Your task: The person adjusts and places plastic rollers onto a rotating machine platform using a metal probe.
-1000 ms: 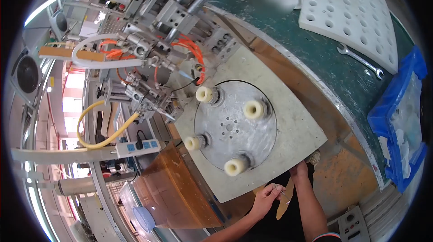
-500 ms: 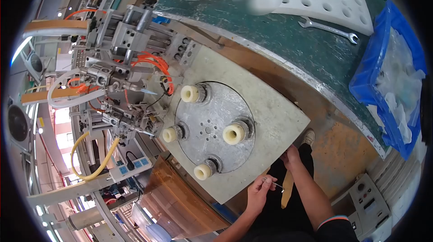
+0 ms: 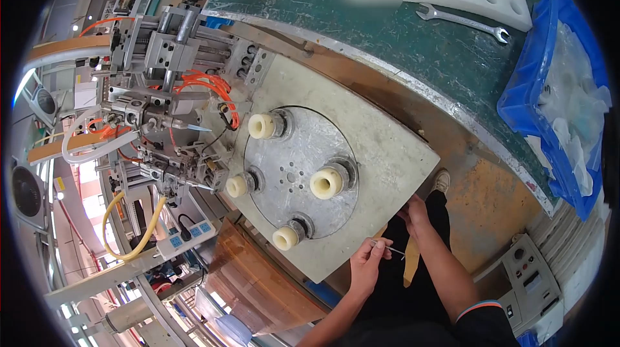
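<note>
Bin (image 3: 524, 88) w/ prob. bags (image 3: 573, 111); L hand (image 3: 366, 265) grip: thin rod (image 3: 394, 251); R hand (image 3: 415, 214): can't tell.

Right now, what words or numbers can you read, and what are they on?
No words, brands or numbers can be read.
Wrench: faint marks on its handle, too small.
Grey control box: any labels are too small.
Power strip: nothing I can read.
Yellow patch at the far left: too blurred to read.

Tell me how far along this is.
Four cream hollow cylinders already look set on the round grey metal disc. The left hand holds a thin metal tool. Any work with it there seems left: its tip is clear of the disc.
</note>
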A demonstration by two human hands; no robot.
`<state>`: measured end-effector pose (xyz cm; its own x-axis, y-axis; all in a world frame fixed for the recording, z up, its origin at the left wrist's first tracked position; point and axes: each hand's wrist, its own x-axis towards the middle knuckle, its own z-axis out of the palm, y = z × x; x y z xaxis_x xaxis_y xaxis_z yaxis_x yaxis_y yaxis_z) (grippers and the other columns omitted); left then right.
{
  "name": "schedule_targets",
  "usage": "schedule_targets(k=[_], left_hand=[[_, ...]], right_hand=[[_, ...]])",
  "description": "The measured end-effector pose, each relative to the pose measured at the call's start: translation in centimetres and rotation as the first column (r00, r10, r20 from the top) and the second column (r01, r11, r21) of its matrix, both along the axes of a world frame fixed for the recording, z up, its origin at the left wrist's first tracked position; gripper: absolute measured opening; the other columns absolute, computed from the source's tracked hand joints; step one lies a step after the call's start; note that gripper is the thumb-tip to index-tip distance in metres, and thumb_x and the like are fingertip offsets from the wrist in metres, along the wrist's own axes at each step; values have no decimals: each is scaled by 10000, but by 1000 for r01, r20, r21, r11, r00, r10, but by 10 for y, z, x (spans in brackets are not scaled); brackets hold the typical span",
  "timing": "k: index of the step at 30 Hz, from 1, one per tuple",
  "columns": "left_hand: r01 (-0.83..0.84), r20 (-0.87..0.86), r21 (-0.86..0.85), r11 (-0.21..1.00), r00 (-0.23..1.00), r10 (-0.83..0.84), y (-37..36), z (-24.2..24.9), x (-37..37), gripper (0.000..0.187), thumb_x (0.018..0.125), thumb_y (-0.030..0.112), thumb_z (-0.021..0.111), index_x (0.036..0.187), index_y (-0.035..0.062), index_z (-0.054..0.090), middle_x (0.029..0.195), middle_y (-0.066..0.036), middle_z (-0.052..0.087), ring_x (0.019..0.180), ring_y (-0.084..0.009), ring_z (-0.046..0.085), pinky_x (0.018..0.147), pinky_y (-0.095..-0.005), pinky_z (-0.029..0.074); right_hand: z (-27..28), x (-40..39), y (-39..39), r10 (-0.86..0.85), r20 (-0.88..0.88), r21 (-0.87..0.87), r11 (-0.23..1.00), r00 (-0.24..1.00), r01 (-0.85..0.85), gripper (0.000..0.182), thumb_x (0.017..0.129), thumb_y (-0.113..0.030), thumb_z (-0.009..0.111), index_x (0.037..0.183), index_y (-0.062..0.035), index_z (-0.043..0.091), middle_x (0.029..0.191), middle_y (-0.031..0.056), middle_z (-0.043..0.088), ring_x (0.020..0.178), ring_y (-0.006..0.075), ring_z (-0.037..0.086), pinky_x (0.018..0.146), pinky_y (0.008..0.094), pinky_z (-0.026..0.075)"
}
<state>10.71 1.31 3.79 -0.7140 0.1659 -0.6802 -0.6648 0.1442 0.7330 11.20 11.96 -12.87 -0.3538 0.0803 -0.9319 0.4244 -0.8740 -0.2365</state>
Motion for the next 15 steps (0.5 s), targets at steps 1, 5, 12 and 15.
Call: schedule_targets(k=[1,5,12,15], left_hand=[[-1,-30,-2,1000,1000,1,2,0,0,247,944,212,510,935,-16,605,758,-41,564,725,-110,537,709,-244,431],[-8,-9,36,999,1000,8,3,-1,0,246,940,211,520,940,-20,606,797,-47,578,733,-108,540,710,-247,438],[5,-18,50,999,1000,-4,7,-1,-3,221,937,186,525,971,-22,593,859,-47,584,730,-108,546,715,-240,436],[-15,-19,33,999,1000,16,8,1,-5,222,933,186,535,979,-25,586,855,-46,586,727,-108,551,716,-241,436]], right_hand=[[0,1,-1,3,1,-2,1000,1000,-3,242,899,-145,445,1108,-83,550,845,-12,615,716,75,574,619,219,479],[3,3,-1,-74,-45,-23,997,996,73,239,898,-143,459,1104,-79,562,860,-15,622,725,68,572,631,222,471],[-1,4,-6,-155,12,-50,987,988,156,271,898,-126,443,1144,-54,531,950,16,620,809,99,587,667,237,476],[0,2,-3,-188,1,-99,977,982,187,279,894,-119,440,1154,-54,519,995,34,613,872,125,590,693,252,479]])
